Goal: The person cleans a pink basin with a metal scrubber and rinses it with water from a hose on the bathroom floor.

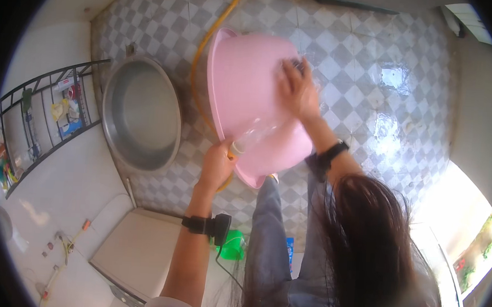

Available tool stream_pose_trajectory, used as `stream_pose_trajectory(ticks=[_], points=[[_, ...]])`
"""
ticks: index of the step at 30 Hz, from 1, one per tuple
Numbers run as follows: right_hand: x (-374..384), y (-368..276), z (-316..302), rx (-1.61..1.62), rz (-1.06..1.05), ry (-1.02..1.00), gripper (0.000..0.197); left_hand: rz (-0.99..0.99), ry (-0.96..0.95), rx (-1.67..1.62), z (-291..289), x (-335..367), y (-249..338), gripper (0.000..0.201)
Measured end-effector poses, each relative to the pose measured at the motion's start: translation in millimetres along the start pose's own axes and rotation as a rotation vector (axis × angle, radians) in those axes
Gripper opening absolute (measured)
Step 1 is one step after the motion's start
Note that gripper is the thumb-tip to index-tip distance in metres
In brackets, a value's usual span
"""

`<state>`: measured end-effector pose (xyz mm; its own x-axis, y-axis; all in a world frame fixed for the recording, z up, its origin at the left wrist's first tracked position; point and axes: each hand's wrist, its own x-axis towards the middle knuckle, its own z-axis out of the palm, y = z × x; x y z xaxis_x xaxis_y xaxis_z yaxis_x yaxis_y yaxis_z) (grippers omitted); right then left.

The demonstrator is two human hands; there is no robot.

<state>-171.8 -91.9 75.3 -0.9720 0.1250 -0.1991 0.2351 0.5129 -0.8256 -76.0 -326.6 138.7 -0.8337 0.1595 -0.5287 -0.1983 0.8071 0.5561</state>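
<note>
A large pink plastic tub (pixel 251 69) is tipped on its side on the tiled floor, its rim to the left and its outer wall toward me. My left hand (pixel 218 162) is closed around the end of a yellow hose (pixel 232 154) at the tub's lower rim. Clear water streams from it across the pink wall. Against the tub's far right part, my right hand (pixel 301 95) presses with bent fingers, slightly blurred. A small dark pad (pixel 297 65) shows at its fingertips; its exact kind is unclear.
A round metal basin (pixel 141 113) stands left of the tub. The hose (pixel 198 66) runs along the grey-and-white checkered floor (pixel 342 58), wet at right. A black wire rack (pixel 51 113) with small packets is on the left wall. A green container (pixel 232 247) is near my legs.
</note>
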Motion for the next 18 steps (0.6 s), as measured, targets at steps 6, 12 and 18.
stream_pose_trajectory(ticks=[6,12,18], points=[[-61,-28,18,-0.066,-0.445,-0.124,0.043,0.058,0.026,-0.140,13,-15,11,0.032],[-35,-93,21,-0.225,-0.046,-0.533,0.049,0.079,-0.033,-0.209,17,-13,20,0.031],[-48,-33,10,-0.169,-0.273,-0.194,0.021,-0.257,-0.141,-0.394,-19,-2,32,0.041]])
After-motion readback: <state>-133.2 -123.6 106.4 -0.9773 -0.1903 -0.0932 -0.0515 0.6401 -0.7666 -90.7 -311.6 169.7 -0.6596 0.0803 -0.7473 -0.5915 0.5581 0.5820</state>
